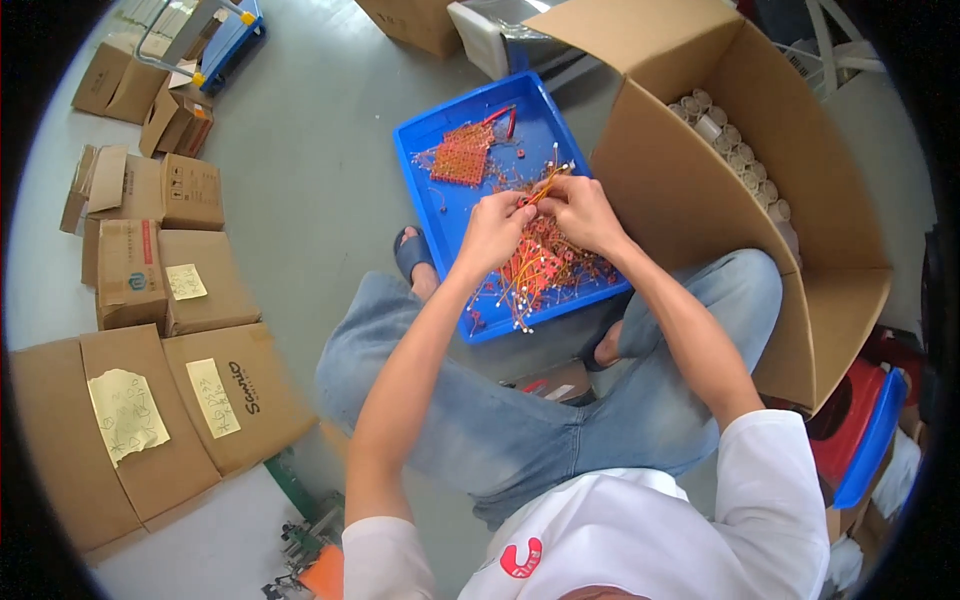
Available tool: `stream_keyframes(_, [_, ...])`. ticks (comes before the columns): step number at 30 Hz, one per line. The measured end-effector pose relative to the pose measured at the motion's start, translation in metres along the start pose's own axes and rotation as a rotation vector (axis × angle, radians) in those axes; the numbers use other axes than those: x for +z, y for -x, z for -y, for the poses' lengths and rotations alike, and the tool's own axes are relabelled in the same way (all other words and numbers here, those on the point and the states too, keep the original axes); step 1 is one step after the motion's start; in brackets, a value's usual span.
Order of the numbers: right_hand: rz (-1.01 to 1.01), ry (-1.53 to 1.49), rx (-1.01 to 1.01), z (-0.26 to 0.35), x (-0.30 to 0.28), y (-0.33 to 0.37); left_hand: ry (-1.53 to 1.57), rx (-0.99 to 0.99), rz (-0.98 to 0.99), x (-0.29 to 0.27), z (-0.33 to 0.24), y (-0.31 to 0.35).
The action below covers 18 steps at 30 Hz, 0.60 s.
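Observation:
Both my hands meet over a shallow blue tray on the floor between my feet. My left hand pinches the near-left end of a small bundle of yellow and red wires with white end plugs. The fingers of my right hand are closed on the same bundle, close to my left fingertips. What lies right between the fingertips is too small to make out. Below the hands is a tangled pile of small red circuit boards with wires. Perforated red board panels lie at the tray's far left, near a thin red tool.
An open tall cardboard carton holding rolled white cylinders stands close on the right. Stacked closed cartons line the left wall. A blue trolley is at the far left. A red and blue bin stands at right.

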State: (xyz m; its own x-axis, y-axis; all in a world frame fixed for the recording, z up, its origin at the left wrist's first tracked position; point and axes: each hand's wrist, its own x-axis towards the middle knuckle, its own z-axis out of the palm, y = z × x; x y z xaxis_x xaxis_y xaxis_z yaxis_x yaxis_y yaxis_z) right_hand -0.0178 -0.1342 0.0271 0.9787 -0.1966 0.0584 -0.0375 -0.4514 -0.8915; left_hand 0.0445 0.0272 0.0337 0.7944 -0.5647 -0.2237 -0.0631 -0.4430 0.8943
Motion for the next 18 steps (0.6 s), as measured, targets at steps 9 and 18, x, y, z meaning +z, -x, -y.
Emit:
stream_keyframes(9, [-0.166,0.193,0.025,-0.001,0.016,0.016,-0.204,0.07,-0.227,0.029,-0.005,0.007])
stream_keyframes(18, [-0.125,0.225,0.041,-0.015,0.014,0.009,-0.255,-0.054,-0.14,0.014,-0.008,0.001])
